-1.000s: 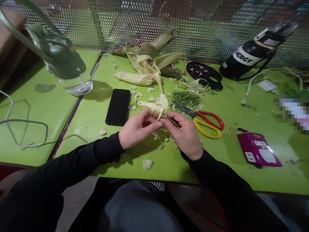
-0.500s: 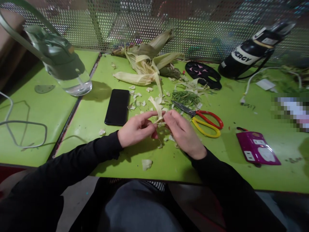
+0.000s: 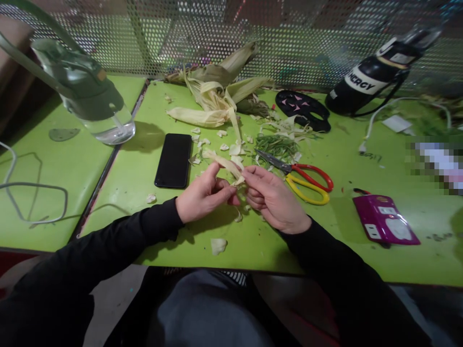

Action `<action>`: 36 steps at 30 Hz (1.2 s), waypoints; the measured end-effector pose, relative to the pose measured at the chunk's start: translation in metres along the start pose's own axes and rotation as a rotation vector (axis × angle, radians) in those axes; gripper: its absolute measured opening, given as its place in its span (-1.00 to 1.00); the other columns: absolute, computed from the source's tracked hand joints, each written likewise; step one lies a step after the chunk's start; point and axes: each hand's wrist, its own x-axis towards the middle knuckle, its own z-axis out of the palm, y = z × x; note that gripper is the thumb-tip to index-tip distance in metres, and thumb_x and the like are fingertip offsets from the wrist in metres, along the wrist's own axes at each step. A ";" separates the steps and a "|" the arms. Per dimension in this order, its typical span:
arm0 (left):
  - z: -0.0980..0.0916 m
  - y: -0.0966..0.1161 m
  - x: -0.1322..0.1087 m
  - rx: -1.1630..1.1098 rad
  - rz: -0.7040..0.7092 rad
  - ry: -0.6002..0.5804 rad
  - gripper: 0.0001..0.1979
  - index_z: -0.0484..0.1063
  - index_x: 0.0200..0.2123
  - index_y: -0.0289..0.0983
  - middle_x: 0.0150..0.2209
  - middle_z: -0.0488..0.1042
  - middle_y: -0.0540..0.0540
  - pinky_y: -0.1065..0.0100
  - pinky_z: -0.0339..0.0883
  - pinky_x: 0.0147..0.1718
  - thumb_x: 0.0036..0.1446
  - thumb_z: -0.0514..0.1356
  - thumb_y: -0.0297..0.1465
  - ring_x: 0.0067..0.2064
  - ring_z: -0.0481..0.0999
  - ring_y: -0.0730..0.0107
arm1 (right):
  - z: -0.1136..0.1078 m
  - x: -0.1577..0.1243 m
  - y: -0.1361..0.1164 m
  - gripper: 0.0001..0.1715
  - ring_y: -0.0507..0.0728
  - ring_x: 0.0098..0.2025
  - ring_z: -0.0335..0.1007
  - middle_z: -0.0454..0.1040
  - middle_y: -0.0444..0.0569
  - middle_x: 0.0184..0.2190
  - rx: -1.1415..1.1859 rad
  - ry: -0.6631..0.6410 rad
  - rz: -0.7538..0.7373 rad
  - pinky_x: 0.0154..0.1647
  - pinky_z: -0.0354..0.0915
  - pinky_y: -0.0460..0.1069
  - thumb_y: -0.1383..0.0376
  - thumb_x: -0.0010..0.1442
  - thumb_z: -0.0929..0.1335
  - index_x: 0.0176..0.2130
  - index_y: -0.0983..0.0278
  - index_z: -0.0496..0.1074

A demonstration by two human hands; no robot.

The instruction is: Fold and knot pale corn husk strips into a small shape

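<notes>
Between my hands is a pale strip of corn husk (image 3: 227, 165), its long end pointing up and to the left. My left hand (image 3: 208, 195) pinches its lower end between thumb and fingers. My right hand (image 3: 273, 197) grips the same piece from the right, thumb and forefinger pressed together. Around them lie several small husk scraps (image 3: 237, 149). Just right of my right hand rest scissors (image 3: 304, 178) with one red and one yellow handle, blades partly under a bunch of thin green strips (image 3: 277, 147). A pile of dried corn husks (image 3: 213, 99) lies behind.
A black phone (image 3: 174, 160) lies left of the scraps. Farther left stands a green water bottle (image 3: 97, 96). At the right are a black bottle (image 3: 365, 82), a black palette-shaped object (image 3: 302, 110), a purple pouch (image 3: 385, 219) and a white cable (image 3: 371, 125). A perforated metal screen (image 3: 289, 43) borders the table.
The husk strip has swung from nearly upright to leaning left. My right hand's fingers have curled in and now pinch it more visibly; my left thumb and forefinger have shifted.
</notes>
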 end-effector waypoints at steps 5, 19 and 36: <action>-0.002 -0.003 -0.001 -0.022 0.018 0.006 -0.75 0.11 -0.12 -0.23 -0.45 0.50 0.02 0.42 0.41 -0.33 0.22 0.16 -0.40 -0.38 0.56 0.48 | 0.001 -0.002 -0.001 -0.75 -0.14 -0.71 -0.33 -0.06 -0.40 -0.71 0.049 -0.046 0.015 -0.72 -0.32 -0.15 0.18 0.11 0.44 -0.34 0.24 0.31; -0.003 -0.004 0.001 -0.039 -0.052 -0.028 -0.80 0.26 -0.16 -0.30 -0.51 0.53 -0.02 0.44 0.35 -0.41 0.16 0.18 -0.39 -0.44 0.53 0.48 | 0.003 -0.002 0.003 -0.79 -0.12 -0.70 -0.33 -0.11 -0.38 -0.70 -0.019 0.033 -0.111 -0.71 -0.27 -0.15 0.16 0.19 0.41 -0.32 0.19 0.33; -0.004 -0.002 0.002 0.012 -0.146 -0.068 -0.78 0.27 -0.29 -0.30 -0.42 0.48 -0.06 0.42 0.36 -0.40 0.26 0.13 -0.25 -0.43 0.47 0.49 | 0.005 -0.006 0.011 -0.80 -0.01 -0.62 0.10 0.17 -0.25 -0.60 -0.530 0.146 -0.329 -0.62 0.06 -0.08 0.08 0.30 0.30 -0.25 0.14 0.29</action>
